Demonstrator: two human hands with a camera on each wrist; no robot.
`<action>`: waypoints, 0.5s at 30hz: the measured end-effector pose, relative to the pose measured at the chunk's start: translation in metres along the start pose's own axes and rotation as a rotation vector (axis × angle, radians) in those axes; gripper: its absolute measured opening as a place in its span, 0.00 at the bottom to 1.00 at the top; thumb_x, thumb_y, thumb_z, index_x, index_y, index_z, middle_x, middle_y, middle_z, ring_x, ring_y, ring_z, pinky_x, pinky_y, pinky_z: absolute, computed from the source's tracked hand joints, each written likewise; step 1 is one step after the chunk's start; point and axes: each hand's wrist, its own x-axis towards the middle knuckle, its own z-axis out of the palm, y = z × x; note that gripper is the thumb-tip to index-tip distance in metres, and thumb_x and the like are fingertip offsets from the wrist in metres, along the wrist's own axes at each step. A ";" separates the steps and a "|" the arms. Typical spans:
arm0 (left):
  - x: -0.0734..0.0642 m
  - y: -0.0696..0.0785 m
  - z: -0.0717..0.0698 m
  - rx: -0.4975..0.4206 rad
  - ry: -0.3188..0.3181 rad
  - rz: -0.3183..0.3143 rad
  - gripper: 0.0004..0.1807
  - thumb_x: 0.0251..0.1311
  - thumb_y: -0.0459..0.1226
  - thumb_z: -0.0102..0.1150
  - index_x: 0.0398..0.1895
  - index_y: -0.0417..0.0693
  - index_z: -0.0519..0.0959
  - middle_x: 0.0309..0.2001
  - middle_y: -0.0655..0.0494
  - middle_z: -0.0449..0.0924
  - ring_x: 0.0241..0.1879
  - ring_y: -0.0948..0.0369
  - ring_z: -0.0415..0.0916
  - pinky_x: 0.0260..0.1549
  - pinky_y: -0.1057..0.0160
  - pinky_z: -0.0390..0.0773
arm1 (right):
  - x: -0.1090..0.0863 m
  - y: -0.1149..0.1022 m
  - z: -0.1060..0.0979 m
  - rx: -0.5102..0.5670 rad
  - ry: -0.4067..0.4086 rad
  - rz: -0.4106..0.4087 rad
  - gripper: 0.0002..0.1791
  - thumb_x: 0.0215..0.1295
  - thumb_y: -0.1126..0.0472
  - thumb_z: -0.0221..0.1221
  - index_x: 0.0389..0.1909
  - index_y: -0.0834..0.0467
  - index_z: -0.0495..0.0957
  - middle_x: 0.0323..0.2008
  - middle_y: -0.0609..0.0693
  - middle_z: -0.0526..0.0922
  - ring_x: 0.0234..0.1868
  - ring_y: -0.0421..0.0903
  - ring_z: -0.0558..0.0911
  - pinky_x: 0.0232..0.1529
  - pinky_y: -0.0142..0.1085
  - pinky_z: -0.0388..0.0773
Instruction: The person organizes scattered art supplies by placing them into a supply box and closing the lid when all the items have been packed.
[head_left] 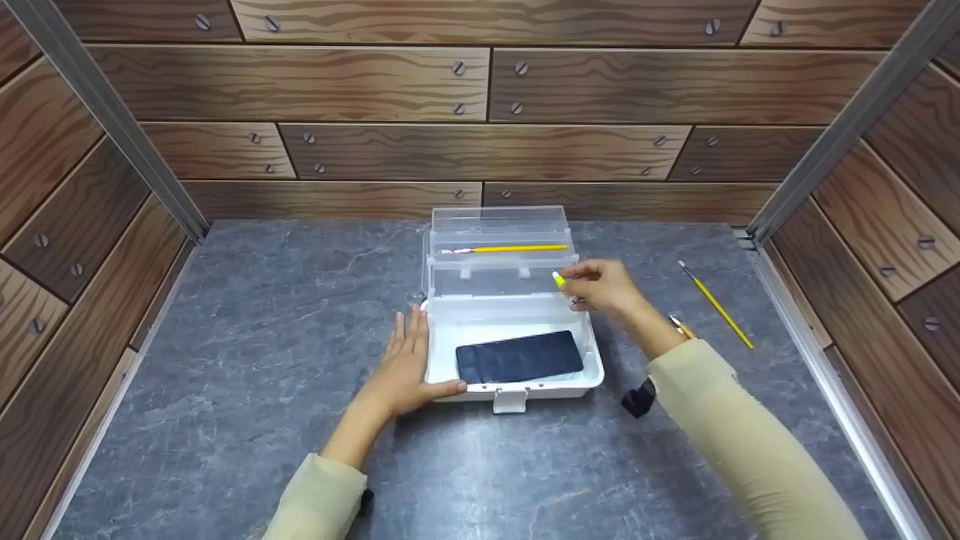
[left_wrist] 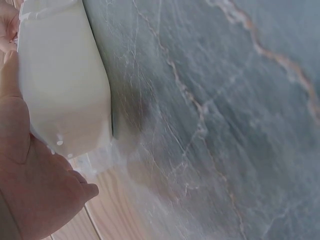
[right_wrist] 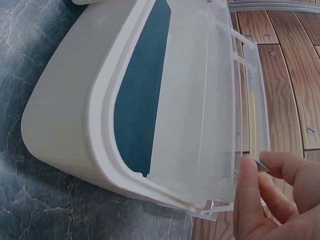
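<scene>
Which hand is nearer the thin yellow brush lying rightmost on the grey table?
Right. The right hand is left of the brush, near the white plastic box; the left hand is farther left, touching the box.

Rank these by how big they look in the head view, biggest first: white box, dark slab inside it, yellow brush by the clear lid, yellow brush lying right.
1. White box
2. Dark slab
3. Unranked: lid-side brush and right-hand-side brush look too alike.
</scene>
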 end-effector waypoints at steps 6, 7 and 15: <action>0.000 0.001 0.000 0.009 -0.001 0.000 0.77 0.42 0.78 0.57 0.80 0.40 0.32 0.80 0.41 0.28 0.78 0.39 0.26 0.74 0.39 0.44 | 0.000 0.003 0.000 0.032 0.010 0.016 0.24 0.62 0.69 0.64 0.58 0.73 0.75 0.39 0.53 0.81 0.33 0.41 0.83 0.35 0.31 0.85; 0.001 0.001 0.000 0.008 -0.004 -0.002 0.77 0.42 0.78 0.57 0.80 0.40 0.32 0.80 0.41 0.28 0.78 0.40 0.25 0.74 0.39 0.44 | 0.000 0.003 0.000 0.031 0.012 0.015 0.24 0.62 0.69 0.63 0.58 0.73 0.74 0.39 0.53 0.81 0.34 0.41 0.83 0.36 0.31 0.85; 0.000 0.001 -0.001 -0.004 -0.009 -0.002 0.77 0.42 0.78 0.57 0.80 0.40 0.31 0.80 0.41 0.26 0.78 0.40 0.24 0.74 0.39 0.43 | 0.002 0.009 -0.003 0.051 0.016 0.016 0.23 0.63 0.69 0.63 0.58 0.73 0.74 0.40 0.54 0.81 0.38 0.43 0.83 0.37 0.33 0.86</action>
